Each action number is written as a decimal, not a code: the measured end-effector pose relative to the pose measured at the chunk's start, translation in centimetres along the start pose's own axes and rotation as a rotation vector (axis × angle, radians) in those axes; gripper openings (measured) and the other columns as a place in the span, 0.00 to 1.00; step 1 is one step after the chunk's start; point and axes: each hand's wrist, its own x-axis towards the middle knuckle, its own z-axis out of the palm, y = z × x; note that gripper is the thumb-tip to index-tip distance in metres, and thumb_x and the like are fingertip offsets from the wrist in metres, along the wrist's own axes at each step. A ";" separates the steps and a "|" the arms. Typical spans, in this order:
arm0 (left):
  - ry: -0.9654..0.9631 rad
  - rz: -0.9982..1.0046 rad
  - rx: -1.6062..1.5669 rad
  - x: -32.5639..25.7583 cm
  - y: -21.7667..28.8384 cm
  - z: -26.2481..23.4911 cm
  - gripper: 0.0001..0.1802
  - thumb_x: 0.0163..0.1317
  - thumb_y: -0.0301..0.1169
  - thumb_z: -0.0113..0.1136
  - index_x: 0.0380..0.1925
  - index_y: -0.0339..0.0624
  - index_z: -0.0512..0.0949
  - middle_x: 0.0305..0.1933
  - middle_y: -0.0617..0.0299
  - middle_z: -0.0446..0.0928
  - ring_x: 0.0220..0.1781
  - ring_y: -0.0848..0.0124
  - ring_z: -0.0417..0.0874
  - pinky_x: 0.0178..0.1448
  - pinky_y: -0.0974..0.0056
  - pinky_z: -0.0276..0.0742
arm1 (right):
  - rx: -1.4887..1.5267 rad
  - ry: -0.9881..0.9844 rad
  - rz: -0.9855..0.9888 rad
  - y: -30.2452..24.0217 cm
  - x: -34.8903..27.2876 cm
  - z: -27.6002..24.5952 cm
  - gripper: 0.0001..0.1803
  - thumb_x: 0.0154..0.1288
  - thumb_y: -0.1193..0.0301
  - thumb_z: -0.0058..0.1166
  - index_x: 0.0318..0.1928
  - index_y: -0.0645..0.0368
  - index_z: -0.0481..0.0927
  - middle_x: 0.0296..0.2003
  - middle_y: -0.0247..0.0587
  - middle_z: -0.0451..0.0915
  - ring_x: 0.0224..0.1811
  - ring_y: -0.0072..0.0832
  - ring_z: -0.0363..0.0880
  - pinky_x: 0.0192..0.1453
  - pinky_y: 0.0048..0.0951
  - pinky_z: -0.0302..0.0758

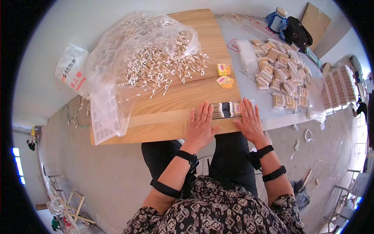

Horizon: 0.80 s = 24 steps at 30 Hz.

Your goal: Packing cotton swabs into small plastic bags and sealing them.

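Note:
My left hand (200, 126) lies flat near the table's front edge, fingers stretched forward. Beside its fingers is a neat row of cotton swabs (216, 111). A dark strip (226, 112) separates that row from a second small bundle of swabs (235, 109) with a pale label on it. Against the right side of this bundle rests my right hand (251, 121), also flat with its fingers out. Neither hand grips anything. Behind the rows are yellow printed cards (223, 69) in a small stack and some loose yellow cards (224, 82).
A large clear bag (113, 50) spills loose cotton swabs (156, 66) across the wooden table (167, 113). On the grey surface at right lie heaped small swab packs (284, 74). Beyond them stand a blue jug (277, 21) and a black bag (298, 33); bundled packs (339, 86) sit far right.

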 end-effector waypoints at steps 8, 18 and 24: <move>0.023 0.051 0.023 1.3 1.7 0.8 0.44 0.66 0.55 0.49 0.72 0.38 0.50 0.79 0.51 0.45 0.80 0.58 0.42 0.80 0.48 0.37 | 0.064 -0.041 0.015 0.0 -0.1 0.2 0.45 0.67 0.50 0.50 0.74 0.60 0.47 0.75 0.47 0.46 0.78 0.40 0.43 0.79 0.47 0.36; 0.132 0.027 -0.256 3.4 4.2 2.5 0.41 0.68 0.46 0.50 0.71 0.32 0.51 0.77 0.43 0.47 0.79 0.54 0.46 0.79 0.50 0.41 | 0.097 0.124 0.007 1.2 0.1 0.4 0.41 0.68 0.54 0.51 0.72 0.62 0.53 0.73 0.50 0.54 0.75 0.42 0.51 0.78 0.46 0.42; 0.387 -0.111 -0.859 4.2 3.8 2.5 0.33 0.76 0.38 0.40 0.73 0.31 0.46 0.78 0.44 0.44 0.80 0.55 0.45 0.79 0.56 0.39 | 1.727 0.525 0.698 4.7 2.1 4.5 0.29 0.70 0.61 0.54 0.64 0.64 0.68 0.54 0.42 0.76 0.55 0.31 0.74 0.62 0.36 0.70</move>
